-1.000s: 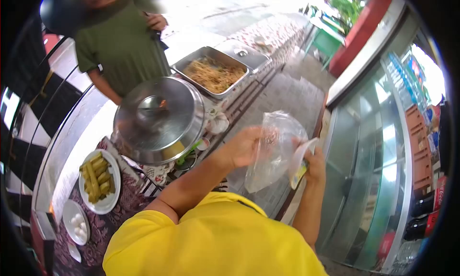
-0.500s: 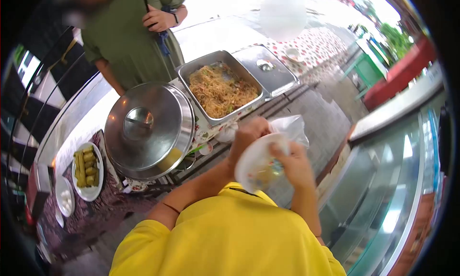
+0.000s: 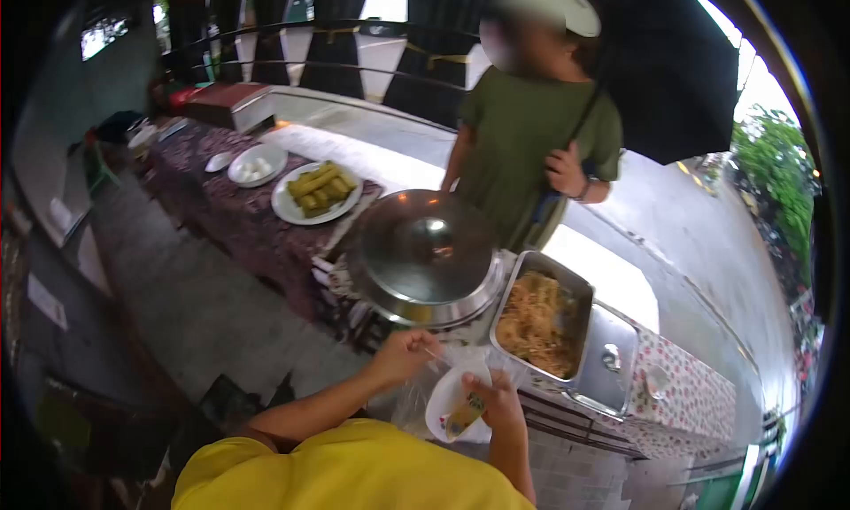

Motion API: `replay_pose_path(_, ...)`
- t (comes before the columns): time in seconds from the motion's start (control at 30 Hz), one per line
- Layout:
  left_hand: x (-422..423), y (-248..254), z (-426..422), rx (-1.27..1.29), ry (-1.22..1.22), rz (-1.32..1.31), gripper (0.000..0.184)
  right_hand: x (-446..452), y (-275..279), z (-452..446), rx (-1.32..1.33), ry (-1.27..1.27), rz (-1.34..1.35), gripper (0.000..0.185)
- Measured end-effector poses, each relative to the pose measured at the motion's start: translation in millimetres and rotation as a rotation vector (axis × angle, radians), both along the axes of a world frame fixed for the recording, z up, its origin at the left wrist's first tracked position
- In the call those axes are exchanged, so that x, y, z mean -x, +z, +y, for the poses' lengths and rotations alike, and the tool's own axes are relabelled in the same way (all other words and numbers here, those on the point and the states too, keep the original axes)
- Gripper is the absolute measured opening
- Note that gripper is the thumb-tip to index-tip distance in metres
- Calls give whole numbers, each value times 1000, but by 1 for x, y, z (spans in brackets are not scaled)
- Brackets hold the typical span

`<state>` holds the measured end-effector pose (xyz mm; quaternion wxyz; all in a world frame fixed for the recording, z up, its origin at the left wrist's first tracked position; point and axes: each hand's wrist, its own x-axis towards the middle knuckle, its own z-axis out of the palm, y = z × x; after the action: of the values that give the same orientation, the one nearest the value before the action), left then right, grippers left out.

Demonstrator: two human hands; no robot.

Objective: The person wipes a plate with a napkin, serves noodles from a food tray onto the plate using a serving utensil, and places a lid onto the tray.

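Observation:
In my right hand [image 3: 498, 402] is a small white bowl [image 3: 440, 405], gripped by the rim and tilted. Its surface carries coloured marks and a yellowish patch that I cannot make out. To the left of the bowl, my left hand [image 3: 403, 358] has its fingers pinched on the edge of a clear plastic bag [image 3: 409, 405]. The bag hangs beside and partly behind the bowl. Just beyond my hands stand a large lidded metal pot [image 3: 429, 253] and a steel tray of noodles [image 3: 540, 324].
A metal lid [image 3: 606, 355] lies right of the noodles on a patterned tablecloth [image 3: 686, 382]. Leftward are a plate of green rolls [image 3: 317, 193] and a dish of white eggs [image 3: 257, 166]. Across the table, a person in a green shirt [image 3: 540, 147] holds a black umbrella [image 3: 673, 67].
My view has swung left and up, bringing in more of the table and the person opposite. My left hand has drawn left from the bowl, pulling at the bag; my right hand keeps the bowl.

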<state>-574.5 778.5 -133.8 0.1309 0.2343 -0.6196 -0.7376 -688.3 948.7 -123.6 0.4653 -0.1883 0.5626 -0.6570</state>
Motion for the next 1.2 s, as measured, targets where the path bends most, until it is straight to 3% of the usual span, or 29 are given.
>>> replay_pose_path(0.13, -71, -12, -44, 135, 127, 97, 15, -42, 0, -68, 35, 149, -47, 17)
replay_pose_path(0.2, -107, -18, -69, -132, 72, 219, 34, -75, -1, -115, 76, 169, -173, 22)
replay_pose_path(0.23, -123, -29, -81, -42, 102, 357, 38, -93, -5, -138, 63, 186, -176, 22)
replay_pose_path(0.27, -145, -26, -96, -156, 122, 403, 40, -111, -8, -163, 52, 196, -181, 21)
replay_pose_path(0.3, -156, -34, -109, 19, 301, 274, 46, -127, -12, -191, 48, 201, -189, 21)
replay_pose_path(0.37, -215, 2, -134, 725, 754, 252, 37, -161, -24, -253, 56, 285, -234, 20)
replay_pose_path(0.47, -299, -14, -198, 1280, 679, 226, 22, -223, -33, -334, 56, 451, -345, 19)
replay_pose_path(0.57, -357, -17, -246, 1219, 543, 34, 9, -280, -40, -414, 46, 637, -488, 19)
replay_pose_path(0.67, -414, -25, -303, 1068, 470, 21, 9, -317, -54, -497, 59, 848, -623, 19)
replay_pose_path(0.77, -455, -35, -364, 985, 424, -30, 13, -346, -67, -595, -93, 923, -659, 19)
replay_pose_path(0.93, -526, -51, -504, 829, 357, -240, 16, -410, -86, -783, -61, 881, -936, 22)
replay_pose_path(1.03, -566, -15, -590, 513, 532, -349, 14, -454, -71, -904, -115, 1262, -477, 22)
replay_pose_path(1.07, -579, -13, -615, 704, 721, -200, 7, -468, -63, -944, -262, 1334, -502, 20)
replay_pose_path(1.17, -621, 30, -687, 632, 1122, -148, 7, -500, -35, -1045, -174, 1407, -82, 19)
replay_pose_path(1.2, -641, 36, -709, 649, 1146, -234, 7, -505, -27, -1082, -42, 1400, 323, 16)
